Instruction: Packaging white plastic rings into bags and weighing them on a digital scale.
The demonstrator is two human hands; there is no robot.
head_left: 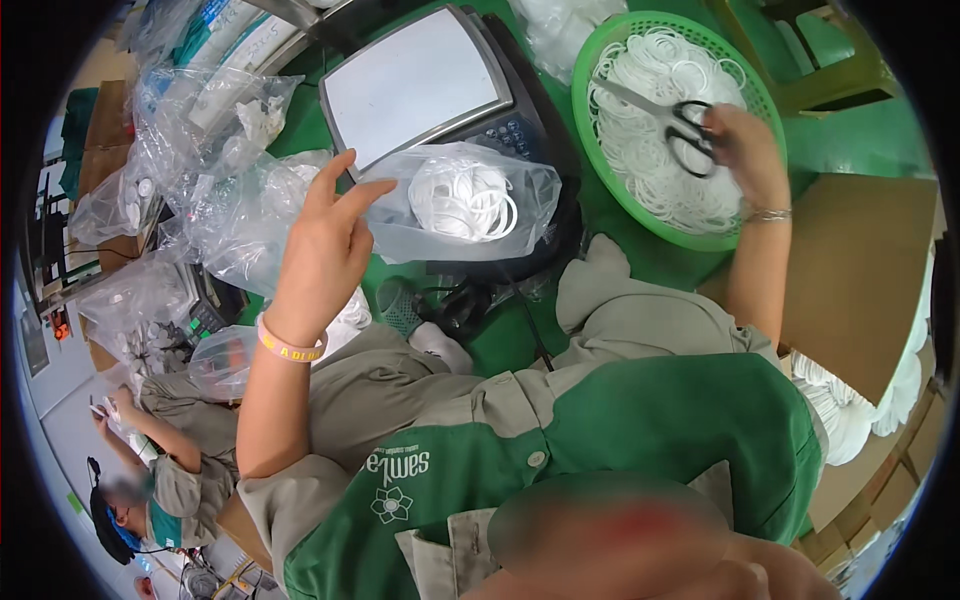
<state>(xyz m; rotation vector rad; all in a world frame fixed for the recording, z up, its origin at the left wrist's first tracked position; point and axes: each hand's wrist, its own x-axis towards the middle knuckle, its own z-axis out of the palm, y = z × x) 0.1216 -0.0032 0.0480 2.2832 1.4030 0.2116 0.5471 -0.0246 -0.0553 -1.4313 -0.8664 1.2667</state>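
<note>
Scissors (676, 122) with black handles are over a green basket (580, 100) full of white loops (640, 175), and the right hand (742, 150) pinches their handles. To the left, a clear bag (535, 195) with more white loops lies across the front of a scale (410, 85) with a white top. The left hand (330, 235) has its fingers spread beside the bag; I cannot tell if they touch it. A brown box (860, 270) stands at the right. Far left, another person (185, 490) sits.
</note>
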